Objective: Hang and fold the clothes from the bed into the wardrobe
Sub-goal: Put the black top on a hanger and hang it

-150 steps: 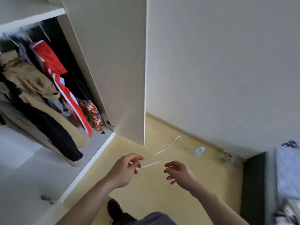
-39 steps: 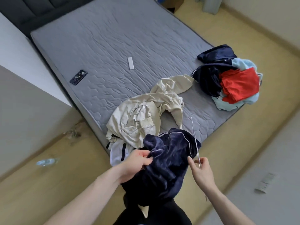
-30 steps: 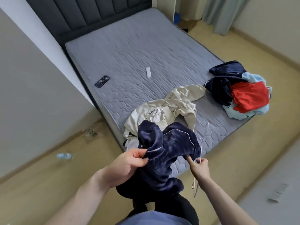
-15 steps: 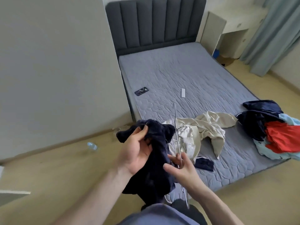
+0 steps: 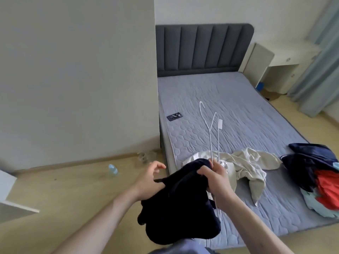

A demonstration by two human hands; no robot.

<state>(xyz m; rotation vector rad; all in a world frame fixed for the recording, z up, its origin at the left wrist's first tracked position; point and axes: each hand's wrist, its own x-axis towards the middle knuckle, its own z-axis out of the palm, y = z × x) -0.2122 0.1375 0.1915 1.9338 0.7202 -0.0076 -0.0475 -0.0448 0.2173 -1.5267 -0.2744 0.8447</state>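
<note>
I hold a dark navy garment [image 5: 176,208] in front of me, above the floor at the foot of the bed [image 5: 238,107]. My left hand [image 5: 150,178] grips its left edge, with thumb and forefinger lifted off the cloth. My right hand [image 5: 216,178] pinches the garment's top together with a white wire hanger [image 5: 211,132], which stands upright with its hook pointing up. A beige garment [image 5: 245,165] lies crumpled on the mattress just behind my hands. A pile of dark blue, red and pale blue clothes [image 5: 315,171] sits at the bed's right edge.
A phone [image 5: 174,116] and a small white remote [image 5: 220,124] lie on the grey mattress. A plastic bottle [image 5: 113,169] lies on the wooden floor by the wall. A pale desk [image 5: 275,61] and curtain [image 5: 321,61] stand beyond the bed. A white panel's corner [image 5: 11,198] shows at left.
My right hand has taken the garment's top beside the hanger and raised the hanger upright. My left hand slid from the garment's top to its left edge. My view has lifted toward the headboard.
</note>
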